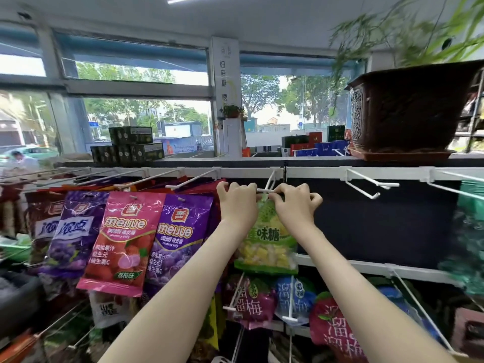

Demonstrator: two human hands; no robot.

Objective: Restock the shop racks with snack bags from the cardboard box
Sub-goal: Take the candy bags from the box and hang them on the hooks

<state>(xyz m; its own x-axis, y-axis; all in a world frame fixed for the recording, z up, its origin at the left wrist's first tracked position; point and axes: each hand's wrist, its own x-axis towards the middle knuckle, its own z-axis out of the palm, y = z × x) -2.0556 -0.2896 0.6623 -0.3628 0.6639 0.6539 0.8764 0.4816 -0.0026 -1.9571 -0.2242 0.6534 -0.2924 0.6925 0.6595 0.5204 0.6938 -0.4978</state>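
Note:
A green snack bag [267, 244] with yellow candy printed on it hangs in front of the dark back panel, its top edge at the tip of a white rack hook [269, 183]. My left hand [237, 203] and my right hand [296, 203] both pinch the bag's top edge at the hook's tip, one on each side. To the left hang a purple grape bag [178, 237], a pink lychee bag [123, 242] and another purple bag [70, 231]. The cardboard box is out of view.
Two bare white hooks [372, 183] stick out to the right on the top rail. A lower row holds plum candy bags [251, 302] on pegs. A brown plant pot [403, 108] and green cartons [128, 145] stand on the shelf top.

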